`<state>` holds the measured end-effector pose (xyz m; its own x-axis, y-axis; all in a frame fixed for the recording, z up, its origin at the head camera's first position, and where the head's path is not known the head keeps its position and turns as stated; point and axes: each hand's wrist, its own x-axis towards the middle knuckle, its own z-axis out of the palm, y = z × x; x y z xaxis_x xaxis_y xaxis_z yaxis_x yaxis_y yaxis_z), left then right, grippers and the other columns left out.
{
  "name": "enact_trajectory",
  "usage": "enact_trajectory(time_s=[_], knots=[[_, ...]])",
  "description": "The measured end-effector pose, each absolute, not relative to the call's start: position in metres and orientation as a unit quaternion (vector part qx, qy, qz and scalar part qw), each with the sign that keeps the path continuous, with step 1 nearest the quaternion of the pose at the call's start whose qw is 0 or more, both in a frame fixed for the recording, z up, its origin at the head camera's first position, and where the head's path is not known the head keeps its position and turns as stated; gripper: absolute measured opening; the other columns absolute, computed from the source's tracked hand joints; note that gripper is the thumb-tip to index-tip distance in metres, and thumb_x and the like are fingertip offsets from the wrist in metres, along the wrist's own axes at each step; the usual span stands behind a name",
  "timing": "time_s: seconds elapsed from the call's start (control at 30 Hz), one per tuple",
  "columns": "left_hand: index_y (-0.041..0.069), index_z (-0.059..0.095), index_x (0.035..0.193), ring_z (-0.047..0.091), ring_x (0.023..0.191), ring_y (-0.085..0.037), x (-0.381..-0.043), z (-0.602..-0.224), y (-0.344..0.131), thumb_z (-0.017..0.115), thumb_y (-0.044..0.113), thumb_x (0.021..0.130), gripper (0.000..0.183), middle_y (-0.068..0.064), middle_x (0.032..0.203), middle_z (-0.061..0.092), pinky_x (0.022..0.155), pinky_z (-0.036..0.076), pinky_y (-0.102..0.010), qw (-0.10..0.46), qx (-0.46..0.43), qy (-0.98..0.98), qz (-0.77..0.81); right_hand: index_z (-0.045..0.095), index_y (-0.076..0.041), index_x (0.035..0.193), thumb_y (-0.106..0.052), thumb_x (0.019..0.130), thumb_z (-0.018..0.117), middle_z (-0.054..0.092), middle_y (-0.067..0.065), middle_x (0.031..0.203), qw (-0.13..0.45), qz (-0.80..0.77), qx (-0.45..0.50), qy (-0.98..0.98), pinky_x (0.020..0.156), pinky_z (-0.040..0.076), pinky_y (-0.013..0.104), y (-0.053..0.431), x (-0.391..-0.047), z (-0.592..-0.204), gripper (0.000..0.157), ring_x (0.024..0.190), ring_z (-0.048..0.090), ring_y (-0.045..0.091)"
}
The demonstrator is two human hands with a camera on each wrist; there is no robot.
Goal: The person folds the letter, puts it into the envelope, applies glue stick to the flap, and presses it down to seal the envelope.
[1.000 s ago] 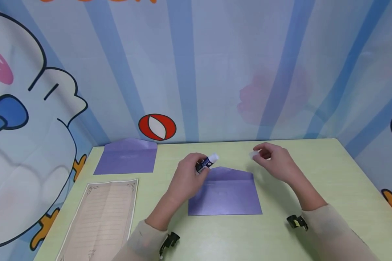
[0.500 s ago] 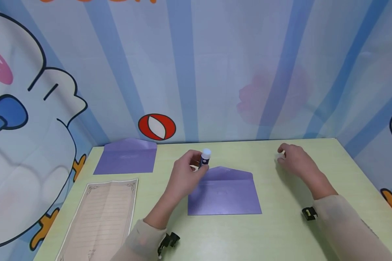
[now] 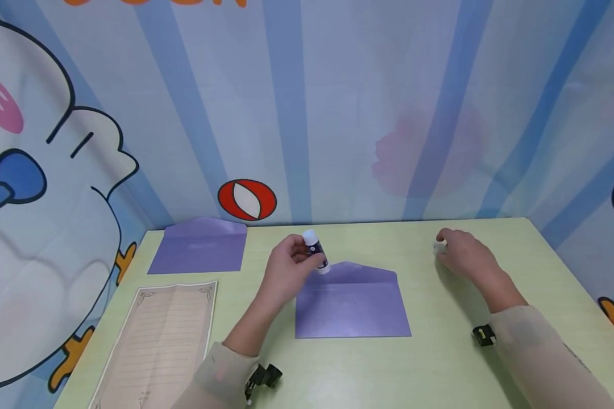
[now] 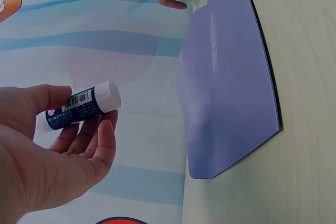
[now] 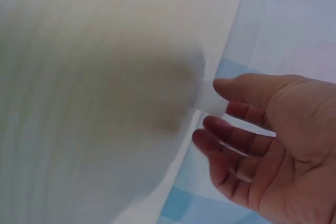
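My left hand [image 3: 285, 271] holds a dark blue glue stick [image 3: 315, 251] between thumb and fingers, above the back edge of the middle purple envelope [image 3: 353, 312]. The stick tilts, its white end up and to the left; in the left wrist view a barcode shows on the glue stick [image 4: 79, 106]. At the table's right side, my right hand [image 3: 463, 253] pinches a small translucent cap [image 3: 439, 247] between thumb and forefinger. In the right wrist view the cap [image 5: 211, 99] is partly covered by the thumb, and the other fingers are loosely bent.
A second purple envelope [image 3: 196, 250] lies at the back left, its flap raised. In front of it is a creased sheet of lined letter paper [image 3: 158, 341] with a decorated border. A printed cloth backdrop [image 3: 337, 113] stands behind the pale green table [image 3: 348, 375].
My right hand has moved to the right with the cap, away from the glue stick. In my left hand the glue stick has turned, from leaning right to leaning left.
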<state>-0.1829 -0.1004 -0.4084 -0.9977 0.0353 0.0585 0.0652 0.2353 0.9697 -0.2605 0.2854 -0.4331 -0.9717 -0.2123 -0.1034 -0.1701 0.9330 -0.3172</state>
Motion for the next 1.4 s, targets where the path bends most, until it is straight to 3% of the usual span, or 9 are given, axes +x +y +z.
enact_trajectory(time_s=[0.2,0.43,0.6,0.83,1.07,1.27,1.4], knots=[[0.001,0.064,0.123,0.074,0.104,-0.024,-0.185,-0.409,-0.100,0.077,0.012,0.098,0.030,-0.013,0.116,0.071,0.094,0.061,-0.042,-0.008,-0.006,-0.739,-0.674,0.048,0.009,0.147,-0.021,0.104,0.066,0.053,0.037,0.140,0.039,-0.196,-0.108,0.974,0.097,0.049,0.066,0.262,-0.248,-0.416,0.056,0.125,0.055,0.054],[-0.001,0.062,0.125,0.074,0.105,-0.025,-0.188,-0.411,-0.103,0.075,0.012,0.100,0.031,-0.016,0.118,0.072,0.094,0.061,-0.038,-0.043,0.005,-0.661,-0.749,0.060,0.000,0.140,-0.027,0.105,0.069,0.068,0.019,0.126,0.006,-0.349,-0.171,0.921,0.091,0.057,0.051,0.202,-0.223,-0.394,0.045,0.112,0.068,0.034],[-0.002,0.062,0.126,0.075,0.105,-0.024,-0.187,-0.412,-0.104,0.076,0.011,0.100,0.033,-0.016,0.119,0.072,0.094,0.060,-0.036,-0.059,0.016,-0.612,-0.789,0.062,-0.008,0.138,-0.033,0.101,0.075,0.073,0.010,0.121,-0.003,-0.439,-0.201,0.876,0.082,0.059,0.041,0.157,-0.204,-0.399,0.046,0.102,0.071,0.023],[-0.003,0.060,0.128,0.075,0.107,-0.023,-0.185,-0.412,-0.099,0.076,0.013,0.100,0.035,-0.016,0.121,0.070,0.094,0.060,-0.034,-0.074,0.043,-0.569,-0.818,0.062,-0.011,0.136,-0.023,0.096,0.083,0.074,0.008,0.119,-0.025,-0.517,-0.204,0.831,0.078,0.060,0.037,0.116,-0.193,-0.413,0.047,0.095,0.073,0.018],[-0.004,0.060,0.128,0.075,0.106,-0.020,-0.183,-0.417,-0.091,0.075,0.010,0.101,0.034,-0.015,0.121,0.070,0.091,0.061,-0.031,-0.082,0.045,-0.546,-0.832,0.069,-0.009,0.122,-0.017,0.098,0.079,0.074,0.004,0.104,-0.042,-0.549,-0.189,0.813,0.072,0.059,0.032,0.107,-0.192,-0.419,0.027,0.088,0.074,0.020],[-0.002,0.062,0.126,0.074,0.104,-0.020,-0.182,-0.418,-0.087,0.077,0.012,0.099,0.033,-0.012,0.115,0.072,0.093,0.060,-0.031,-0.066,0.047,-0.560,-0.824,0.070,-0.002,0.117,-0.018,0.104,0.072,0.074,0.018,0.100,0.001,-0.616,-0.156,0.772,0.077,0.063,0.040,0.106,-0.195,-0.424,0.021,0.087,0.075,0.038],[-0.001,0.062,0.123,0.073,0.101,-0.019,-0.181,-0.419,-0.086,0.078,0.012,0.099,0.031,-0.010,0.112,0.074,0.093,0.060,-0.031,-0.052,0.040,-0.572,-0.818,0.069,0.003,0.114,-0.027,0.109,0.065,0.074,0.021,0.099,0.075,-0.663,-0.105,0.737,0.076,0.062,0.037,0.106,-0.198,-0.424,0.031,0.083,0.075,0.030]])
